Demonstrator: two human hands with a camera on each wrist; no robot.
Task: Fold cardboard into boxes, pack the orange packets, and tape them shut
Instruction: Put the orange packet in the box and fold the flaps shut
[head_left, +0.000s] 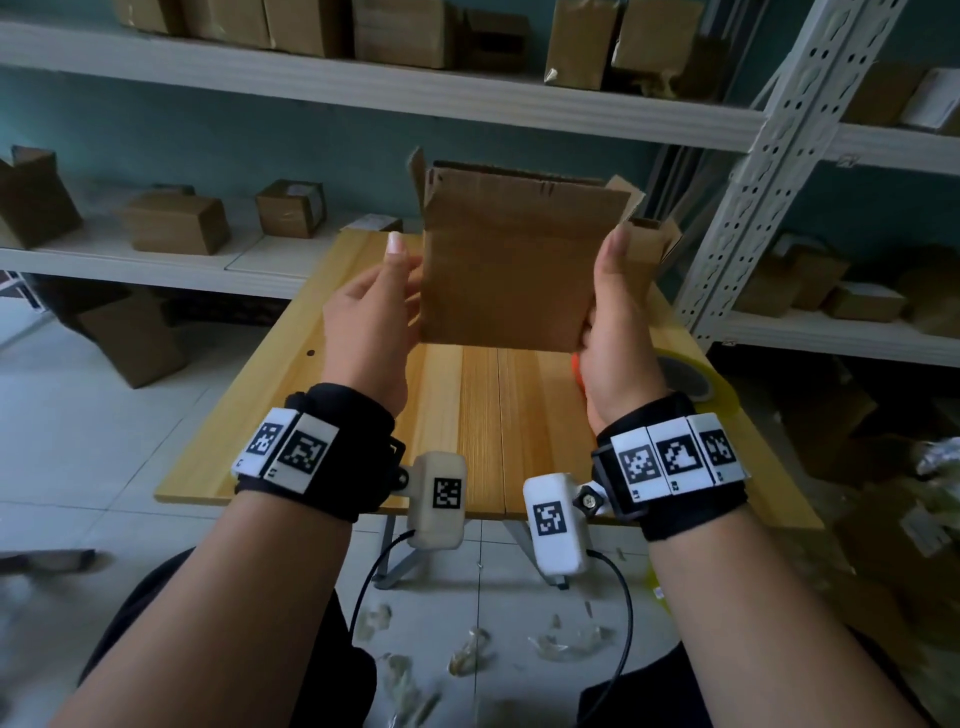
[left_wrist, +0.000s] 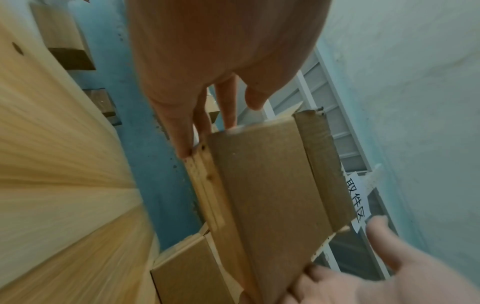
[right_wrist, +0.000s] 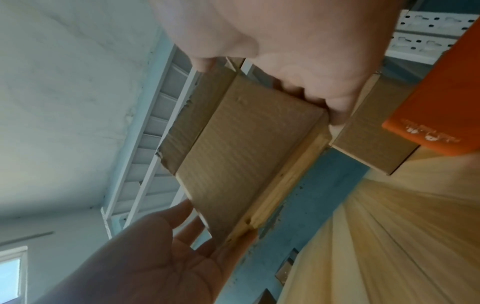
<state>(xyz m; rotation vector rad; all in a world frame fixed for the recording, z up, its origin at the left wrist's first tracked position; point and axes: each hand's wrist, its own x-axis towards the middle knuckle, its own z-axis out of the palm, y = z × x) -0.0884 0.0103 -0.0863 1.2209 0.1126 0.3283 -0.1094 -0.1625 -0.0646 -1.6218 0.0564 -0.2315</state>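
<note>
Right hand (head_left: 615, 332) grips flat cardboard (head_left: 514, 265); left hand (head_left: 371, 317) probably touching.

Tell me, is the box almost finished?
Not yet. The cardboard is still a flat piece held above the table; the right hand grips one edge and the left hand touches the other. An orange packet still waits unpacked, and the tape roll lies unused. Folding is only starting.

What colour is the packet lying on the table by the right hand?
Orange, with small pale printing; the packet shows best in the right wrist view.
</note>
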